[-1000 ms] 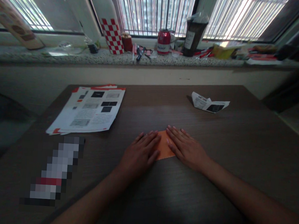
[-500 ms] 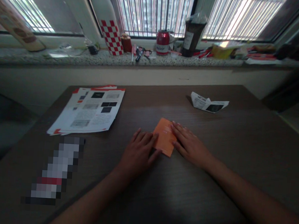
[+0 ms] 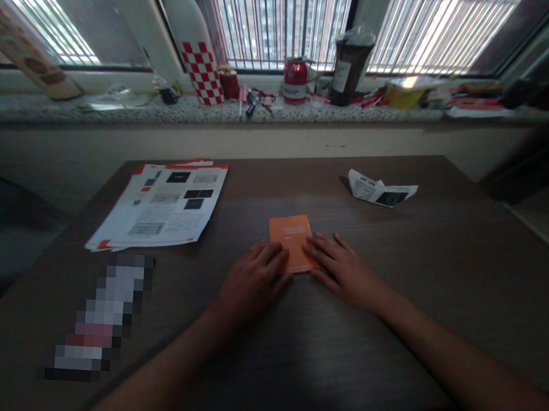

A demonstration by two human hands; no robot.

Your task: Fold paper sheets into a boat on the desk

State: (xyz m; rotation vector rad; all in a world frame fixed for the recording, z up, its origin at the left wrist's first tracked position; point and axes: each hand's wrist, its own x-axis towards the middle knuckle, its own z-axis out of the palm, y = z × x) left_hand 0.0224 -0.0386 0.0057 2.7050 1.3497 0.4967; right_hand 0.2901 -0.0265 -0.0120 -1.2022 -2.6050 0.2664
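An orange rectangle of folded paper (image 3: 292, 234) with small pale print lies on the dark wooden table in front of me. My left hand (image 3: 257, 276) rests at its lower left, fingers slightly bent over the paper and thumb out toward the lower edge. On the other side, my right hand (image 3: 340, 264) lies with fingers spread, their tips touching the right edge. Both hands cover part of the paper's sides. Farther back to the right stands a small folded white leaflet (image 3: 381, 190) with a dark panel, apart from my hands.
A stack of printed sheets (image 3: 167, 208) lies at the left of the table (image 3: 227, 376), with a blurred-out oblong object (image 3: 105, 310) below it. Along the window sill stand a checked bottle (image 3: 203, 71), a red can (image 3: 295, 81) and a dark cup (image 3: 349, 73).
The orange paper has turned from a slant to nearly straight and shifted a little left. Both hands have stayed on it, the right fingers moving slightly left.
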